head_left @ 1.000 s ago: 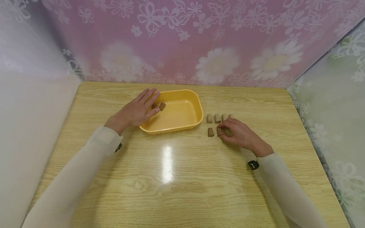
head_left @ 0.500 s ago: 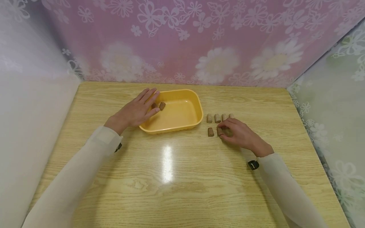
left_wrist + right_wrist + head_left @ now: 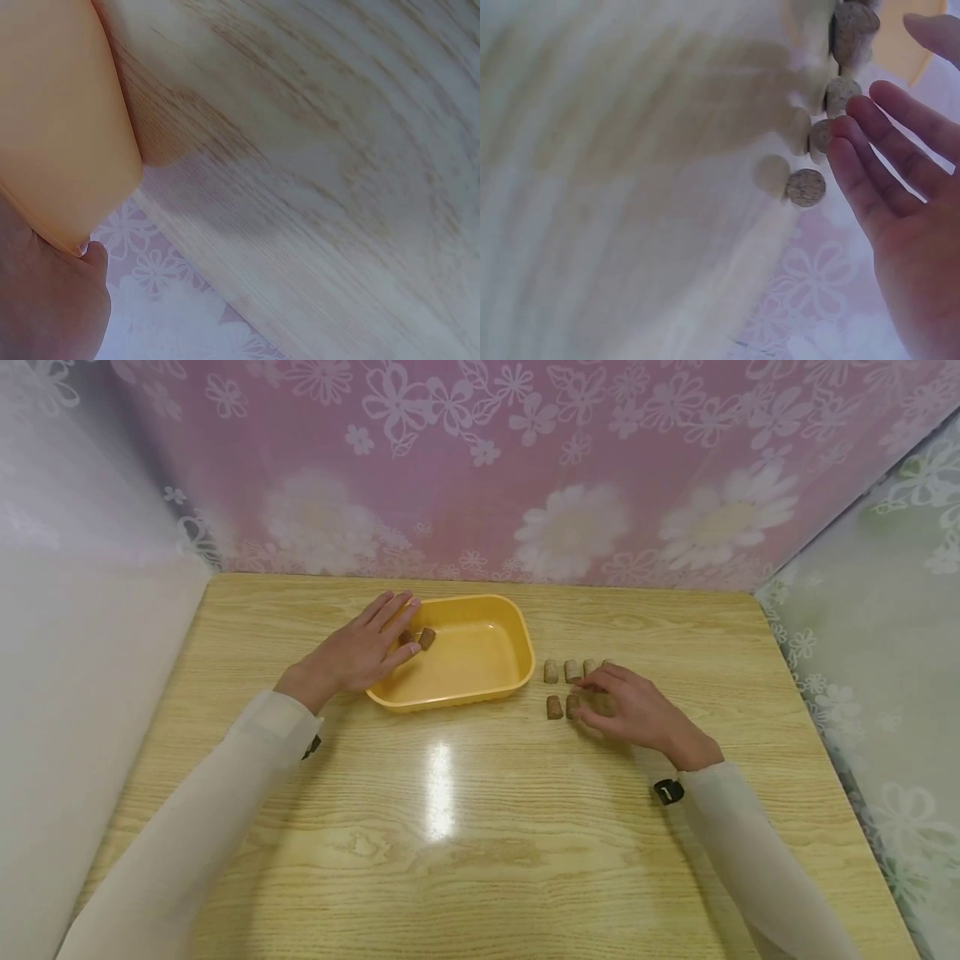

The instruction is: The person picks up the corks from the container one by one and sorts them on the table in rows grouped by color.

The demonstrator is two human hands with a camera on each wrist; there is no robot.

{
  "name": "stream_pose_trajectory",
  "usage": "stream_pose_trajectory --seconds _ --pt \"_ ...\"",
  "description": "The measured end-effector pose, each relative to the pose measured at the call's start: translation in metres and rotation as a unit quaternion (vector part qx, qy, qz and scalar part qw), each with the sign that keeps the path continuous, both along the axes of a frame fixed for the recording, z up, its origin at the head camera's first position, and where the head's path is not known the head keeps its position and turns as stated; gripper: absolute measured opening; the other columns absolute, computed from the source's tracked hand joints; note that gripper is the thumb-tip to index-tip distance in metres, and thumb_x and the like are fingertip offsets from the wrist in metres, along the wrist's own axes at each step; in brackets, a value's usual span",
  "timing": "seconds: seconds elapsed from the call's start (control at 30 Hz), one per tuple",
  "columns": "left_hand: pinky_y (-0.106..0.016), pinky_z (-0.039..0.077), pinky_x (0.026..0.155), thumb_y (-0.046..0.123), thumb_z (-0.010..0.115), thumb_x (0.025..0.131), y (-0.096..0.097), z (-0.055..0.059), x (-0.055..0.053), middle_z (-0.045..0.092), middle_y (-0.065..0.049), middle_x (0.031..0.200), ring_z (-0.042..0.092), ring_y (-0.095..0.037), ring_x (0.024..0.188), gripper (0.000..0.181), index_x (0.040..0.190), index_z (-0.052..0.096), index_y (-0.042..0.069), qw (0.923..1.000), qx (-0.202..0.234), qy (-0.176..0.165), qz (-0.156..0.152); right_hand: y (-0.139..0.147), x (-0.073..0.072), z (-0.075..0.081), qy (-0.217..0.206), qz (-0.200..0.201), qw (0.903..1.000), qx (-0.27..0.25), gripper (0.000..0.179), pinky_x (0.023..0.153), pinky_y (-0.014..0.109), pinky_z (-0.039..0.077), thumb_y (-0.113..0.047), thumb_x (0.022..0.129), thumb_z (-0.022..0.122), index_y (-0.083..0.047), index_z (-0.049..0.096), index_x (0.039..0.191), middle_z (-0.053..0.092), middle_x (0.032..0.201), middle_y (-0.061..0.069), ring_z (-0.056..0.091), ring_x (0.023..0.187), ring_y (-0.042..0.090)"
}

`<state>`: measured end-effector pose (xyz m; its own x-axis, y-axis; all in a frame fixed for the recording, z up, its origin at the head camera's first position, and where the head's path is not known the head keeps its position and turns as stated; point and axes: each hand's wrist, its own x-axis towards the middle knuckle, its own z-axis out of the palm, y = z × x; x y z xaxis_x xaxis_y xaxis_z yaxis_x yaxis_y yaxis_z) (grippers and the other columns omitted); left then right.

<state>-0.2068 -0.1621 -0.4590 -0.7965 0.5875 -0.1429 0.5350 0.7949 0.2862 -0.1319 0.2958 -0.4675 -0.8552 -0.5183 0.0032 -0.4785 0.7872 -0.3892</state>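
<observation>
My left hand (image 3: pixel 352 652) lies over the left rim of a yellow plastic basin (image 3: pixel 517 643), fingers stretched out and thumb reaching inside. Two brown corks (image 3: pixel 427 639) are in the basin by that hand, one partly covered by it. To the right of the basin, several pale corks (image 3: pixel 551 672) stand in a back row. In front of them are two darker corks, a left one (image 3: pixel 553 707) and a right one (image 3: pixel 573 707). My right hand (image 3: pixel 637 710) hovers at the right one, thumb and fingers spread apart around it. The right wrist view shows its fingers (image 3: pixel 892 142) beside the row.
The wood-grain table (image 3: pixel 480 877) carries everything. A pink flowered curtain (image 3: pixel 465 485) closes the back, with pale sheets at both sides. Both wrists wear a black strap (image 3: pixel 668 792) below cream sleeves.
My right thumb and fingers have parted from the right dark cork, which now stands slightly closer to its left neighbour. The left hand and basin have not moved.
</observation>
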Motion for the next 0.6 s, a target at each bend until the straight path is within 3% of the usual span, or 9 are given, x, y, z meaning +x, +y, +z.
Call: stream_pose_trajectory --seconds 0.23,0.6 --pt "-0.054 0.009 0.140 0.059 0.025 0.118 -0.001 0.000 0.000 -0.007 -0.007 0.185 -0.007 -0.036 0.172 0.078 0.177 -0.003 0.018 1.0000 0.002 -0.004 0.001 -0.003 -0.009 0.010 0.014 0.004 0.9996 -0.026 0.037 0.100 0.059 0.059 -0.026 0.101 0.081 -0.004 0.073 0.130 0.072 0.127 0.014 0.069 0.117 0.036" --pt "-0.053 0.009 0.140 0.058 0.025 0.118 -0.001 0.000 0.000 -0.008 -0.006 0.185 -0.006 -0.037 0.172 0.077 0.177 -0.004 0.018 1.0000 0.003 -0.002 -0.002 -0.022 -0.027 0.027 0.055 0.037 0.9968 -0.044 0.034 0.091 0.055 0.059 -0.022 0.102 0.079 -0.004 0.073 0.130 0.073 0.123 0.015 0.069 0.106 0.034"
